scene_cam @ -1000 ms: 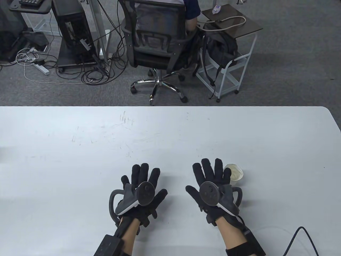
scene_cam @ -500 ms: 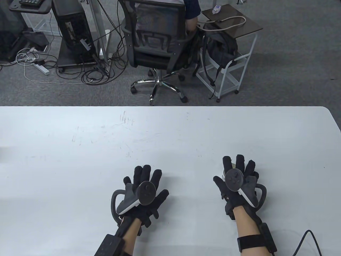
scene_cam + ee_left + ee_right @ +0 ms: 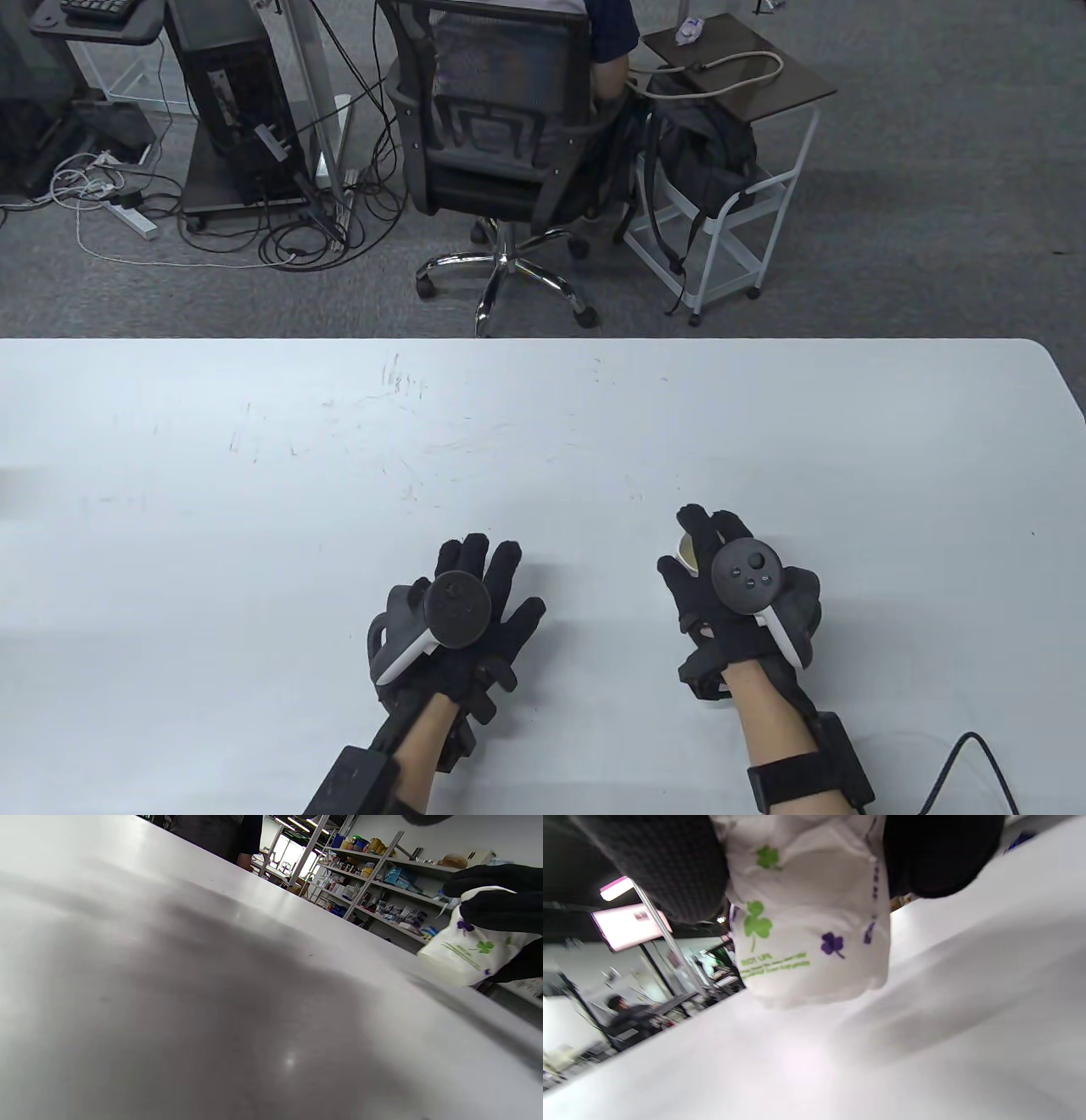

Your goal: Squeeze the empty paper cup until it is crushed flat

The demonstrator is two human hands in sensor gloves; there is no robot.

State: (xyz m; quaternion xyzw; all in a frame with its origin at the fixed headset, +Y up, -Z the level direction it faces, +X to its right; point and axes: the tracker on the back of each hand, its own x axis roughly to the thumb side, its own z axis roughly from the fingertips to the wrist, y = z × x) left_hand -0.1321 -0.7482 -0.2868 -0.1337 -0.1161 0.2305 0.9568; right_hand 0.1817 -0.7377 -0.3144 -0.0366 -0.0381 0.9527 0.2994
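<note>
A white paper cup printed with green and purple clovers is gripped by my right hand, lifted a little off the white table. In the table view only a sliver of its rim shows between thumb and fingers. The left wrist view shows the cup tilted, with my right fingers wrapped over its top. Its wall looks dented under the fingers. My left hand rests flat on the table, fingers spread, holding nothing.
A black cable runs across the table's near right corner. Beyond the far table edge stand an office chair, a white cart and a computer stand with cables on the floor.
My right hand moved right over the cup, closed around it, then brought it left and nearer. The cup is now mostly hidden in the hand. My left hand shifted slightly right.
</note>
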